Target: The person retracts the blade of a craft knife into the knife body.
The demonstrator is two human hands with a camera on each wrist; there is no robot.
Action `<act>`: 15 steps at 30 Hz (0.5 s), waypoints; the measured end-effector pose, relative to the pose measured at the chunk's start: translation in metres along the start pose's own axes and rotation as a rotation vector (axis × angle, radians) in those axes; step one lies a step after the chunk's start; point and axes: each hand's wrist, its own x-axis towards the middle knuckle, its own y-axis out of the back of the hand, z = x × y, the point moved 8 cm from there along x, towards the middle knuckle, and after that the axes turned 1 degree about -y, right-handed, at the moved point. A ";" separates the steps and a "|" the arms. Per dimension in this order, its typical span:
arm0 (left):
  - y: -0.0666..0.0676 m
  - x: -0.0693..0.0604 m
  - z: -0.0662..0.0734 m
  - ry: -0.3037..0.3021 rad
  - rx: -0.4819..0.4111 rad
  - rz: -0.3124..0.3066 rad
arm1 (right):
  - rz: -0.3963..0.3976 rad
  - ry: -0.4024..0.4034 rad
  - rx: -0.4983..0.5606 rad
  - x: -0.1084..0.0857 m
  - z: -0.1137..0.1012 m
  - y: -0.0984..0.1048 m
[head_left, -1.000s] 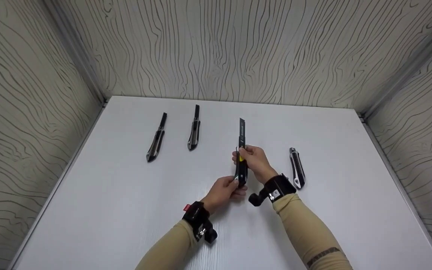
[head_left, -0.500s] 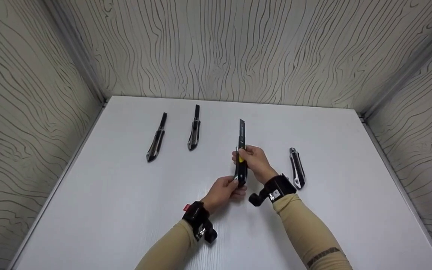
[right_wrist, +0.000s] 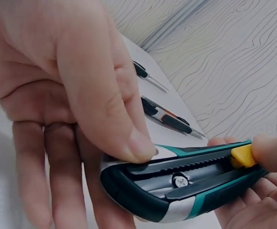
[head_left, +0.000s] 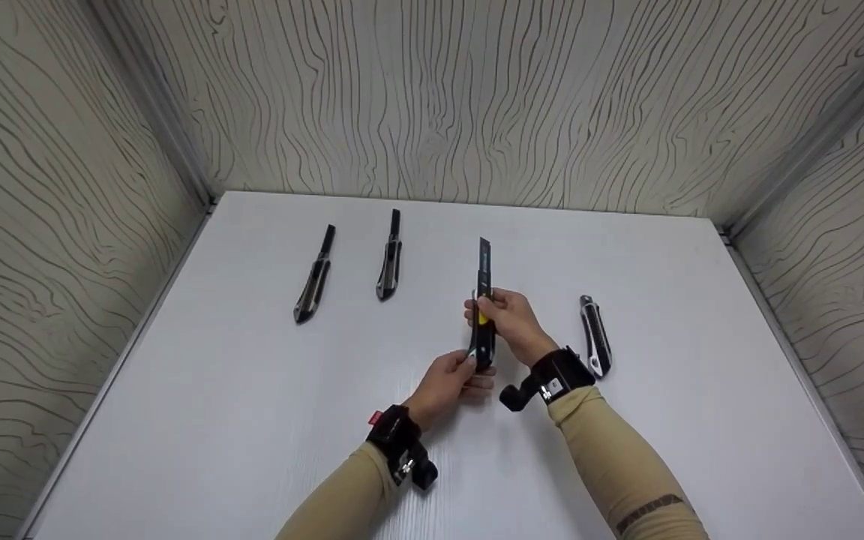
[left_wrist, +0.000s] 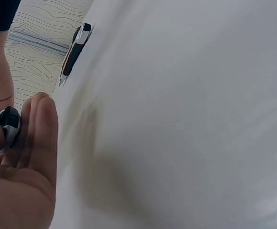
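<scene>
A utility knife [head_left: 484,341] with a dark green handle and a yellow slider [right_wrist: 243,156] is held above the middle of the table, its blade [head_left: 484,259] extended and pointing away from me. My left hand [head_left: 443,384] pinches the handle's rear end between thumb and fingers; the other fingers lie nearly straight beneath. My right hand [head_left: 514,319] grips the handle farther forward, its thumb on the slider. In the left wrist view, only the rear of the utility knife [left_wrist: 8,121] shows beside the left hand [left_wrist: 28,191].
On the white table [head_left: 214,420], two utility knives with blades out, one outer [head_left: 313,281] and one inner [head_left: 389,262], lie to the left. Another utility knife [head_left: 595,337], its blade not visible, lies by the right wrist. Wood-patterned walls [head_left: 432,97] enclose the back and sides.
</scene>
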 end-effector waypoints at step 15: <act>-0.004 -0.003 0.004 -0.062 -0.020 -0.025 | -0.024 -0.055 0.080 0.000 0.007 0.000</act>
